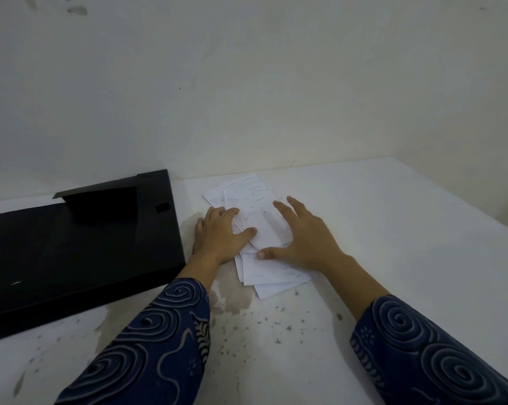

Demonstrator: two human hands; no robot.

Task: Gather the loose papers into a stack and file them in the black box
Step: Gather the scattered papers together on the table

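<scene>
Several loose white papers [248, 197] lie in an untidy overlapping pile on the white table, near the wall. My left hand [219, 235] rests flat on the pile's left side, fingers spread and thumb on a sheet. On the pile's right side my right hand [302, 236] also lies flat, thumb stretched across the lower sheets. Neither hand is gripping a sheet. The black box [80, 249] lies open to the left of the papers, its flap [101, 201] raised at the back. Part of the pile is hidden under my hands.
The white table [378, 229] has dark stains and speckles in front of the pile. A white wall [247, 97] stands close behind the papers and box. The table's right edge runs diagonally at the far right.
</scene>
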